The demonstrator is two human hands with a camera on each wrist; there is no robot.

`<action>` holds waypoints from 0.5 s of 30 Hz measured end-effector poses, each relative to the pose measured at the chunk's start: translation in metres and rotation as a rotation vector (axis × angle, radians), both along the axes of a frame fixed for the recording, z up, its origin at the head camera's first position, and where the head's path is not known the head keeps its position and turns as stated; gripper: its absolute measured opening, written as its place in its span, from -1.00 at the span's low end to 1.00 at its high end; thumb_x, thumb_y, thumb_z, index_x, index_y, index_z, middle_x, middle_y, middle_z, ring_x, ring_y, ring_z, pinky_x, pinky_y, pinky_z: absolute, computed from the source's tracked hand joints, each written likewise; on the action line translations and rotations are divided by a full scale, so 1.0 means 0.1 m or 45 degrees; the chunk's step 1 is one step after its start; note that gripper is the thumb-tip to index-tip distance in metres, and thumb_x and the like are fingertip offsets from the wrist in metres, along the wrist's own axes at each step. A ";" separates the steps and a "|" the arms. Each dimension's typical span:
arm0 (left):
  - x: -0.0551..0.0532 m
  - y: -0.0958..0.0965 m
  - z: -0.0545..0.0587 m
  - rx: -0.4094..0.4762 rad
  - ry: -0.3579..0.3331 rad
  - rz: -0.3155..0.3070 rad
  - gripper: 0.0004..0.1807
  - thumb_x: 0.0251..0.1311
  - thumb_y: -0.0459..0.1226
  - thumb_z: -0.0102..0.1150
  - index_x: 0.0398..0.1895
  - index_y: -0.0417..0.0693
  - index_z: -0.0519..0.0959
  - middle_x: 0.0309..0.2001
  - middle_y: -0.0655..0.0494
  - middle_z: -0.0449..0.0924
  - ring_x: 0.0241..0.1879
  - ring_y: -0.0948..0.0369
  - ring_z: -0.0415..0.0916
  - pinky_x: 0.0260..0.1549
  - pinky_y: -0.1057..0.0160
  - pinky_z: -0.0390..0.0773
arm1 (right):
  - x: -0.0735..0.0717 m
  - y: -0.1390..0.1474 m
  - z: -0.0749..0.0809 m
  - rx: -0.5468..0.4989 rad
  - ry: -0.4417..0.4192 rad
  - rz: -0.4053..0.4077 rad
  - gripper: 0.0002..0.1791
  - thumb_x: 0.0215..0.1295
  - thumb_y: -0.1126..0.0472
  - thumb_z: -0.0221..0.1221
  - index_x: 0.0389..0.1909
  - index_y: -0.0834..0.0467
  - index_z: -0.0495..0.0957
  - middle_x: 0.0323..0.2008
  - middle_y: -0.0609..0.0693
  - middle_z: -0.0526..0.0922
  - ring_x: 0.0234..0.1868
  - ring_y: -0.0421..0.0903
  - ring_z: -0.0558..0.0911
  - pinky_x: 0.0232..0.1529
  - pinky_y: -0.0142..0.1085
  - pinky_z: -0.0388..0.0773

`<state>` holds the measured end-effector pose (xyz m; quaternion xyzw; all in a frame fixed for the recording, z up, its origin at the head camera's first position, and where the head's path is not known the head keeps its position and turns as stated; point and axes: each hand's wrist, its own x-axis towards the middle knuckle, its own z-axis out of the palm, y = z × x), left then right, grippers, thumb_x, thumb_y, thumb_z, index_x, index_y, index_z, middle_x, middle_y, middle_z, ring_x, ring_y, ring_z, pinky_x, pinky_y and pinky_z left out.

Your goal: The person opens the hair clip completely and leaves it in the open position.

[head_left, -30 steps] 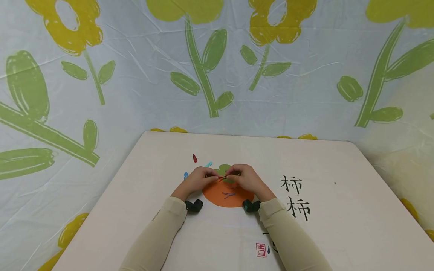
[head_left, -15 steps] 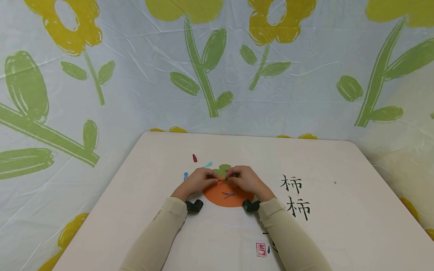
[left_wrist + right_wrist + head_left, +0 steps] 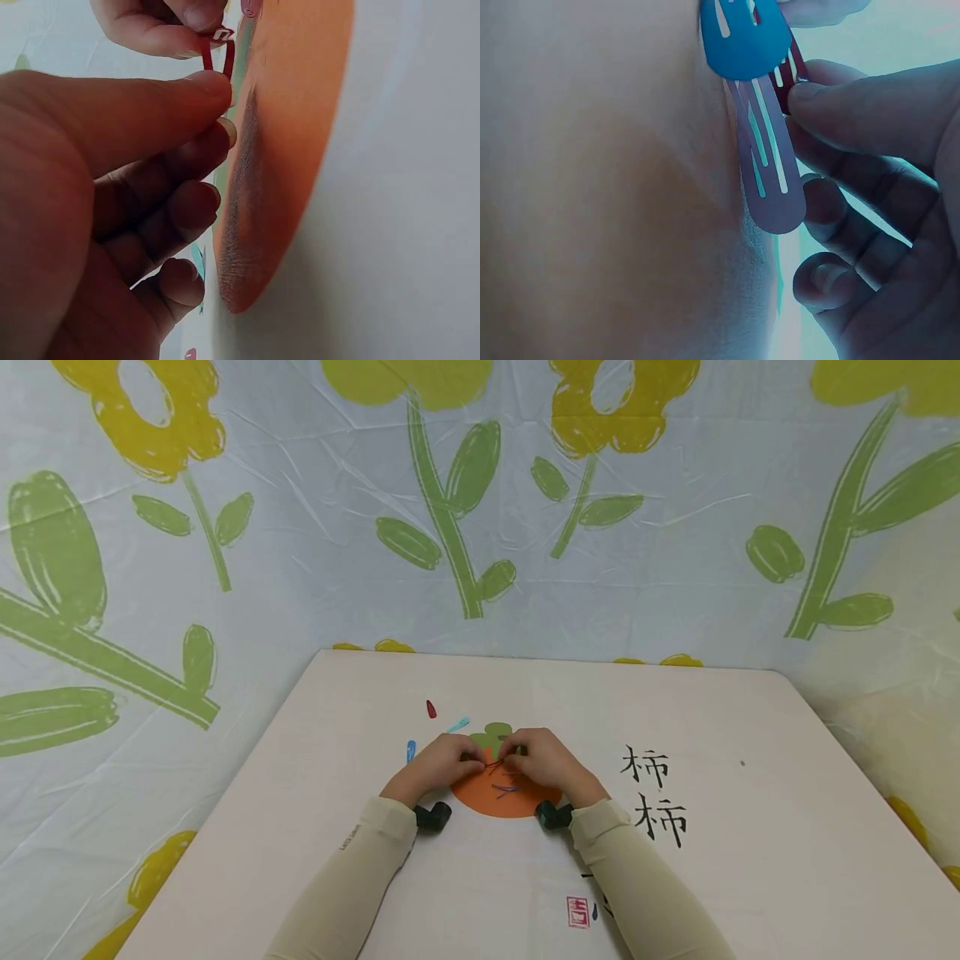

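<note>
Both hands meet over an orange persimmon shape [image 3: 517, 804] with green leaves. My left hand [image 3: 447, 760] and my right hand [image 3: 549, 762] pinch a red snap hair clip [image 3: 208, 54] from opposite sides, between thumb and fingertips. In the right wrist view the red clip shows behind a blue clip [image 3: 746, 58] and a purple clip [image 3: 780, 214]; the right thumb presses on its end. The other fingers of both hands are loosely bent. On the persimmon in the head view lies a purple clip [image 3: 506, 789], its two parts spread. Part of the leaves is hidden by the hands.
Behind the left hand, on the pale table [image 3: 300, 827], lie a dark red clip [image 3: 431, 709], a light blue clip [image 3: 458, 725] and a blue clip [image 3: 411, 750]. Black characters [image 3: 660, 822] mark the tabletop at right. A flowered cloth [image 3: 517, 552] hangs behind.
Both hands have come slightly down and nearer with the red clip between them. The loose clips and the persimmon shape stay where they were.
</note>
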<state>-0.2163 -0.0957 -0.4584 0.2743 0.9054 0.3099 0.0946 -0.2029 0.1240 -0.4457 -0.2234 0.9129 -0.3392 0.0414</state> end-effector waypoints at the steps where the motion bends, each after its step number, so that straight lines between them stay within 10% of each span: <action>1: 0.00 0.00 -0.01 -0.017 0.018 -0.008 -0.88 0.28 -0.23 0.20 -0.25 0.02 0.72 -0.20 0.18 0.67 -0.14 0.22 0.55 -0.02 0.17 0.53 | 0.00 0.00 0.00 0.008 0.004 0.004 -0.84 0.27 0.29 0.19 -0.32 -0.02 0.69 -0.29 -0.17 0.67 -0.18 -0.17 0.59 -0.12 -0.25 0.51; 15: 0.01 0.04 0.02 -0.124 0.116 -0.097 -0.85 0.29 -0.27 0.17 -0.23 -0.03 0.73 -0.25 0.14 0.66 -0.22 0.24 0.53 -0.10 0.22 0.55 | 0.01 -0.03 0.02 0.080 -0.021 0.018 -0.86 0.29 0.29 0.21 -0.32 0.00 0.70 -0.28 -0.14 0.70 -0.15 -0.14 0.59 -0.10 -0.22 0.52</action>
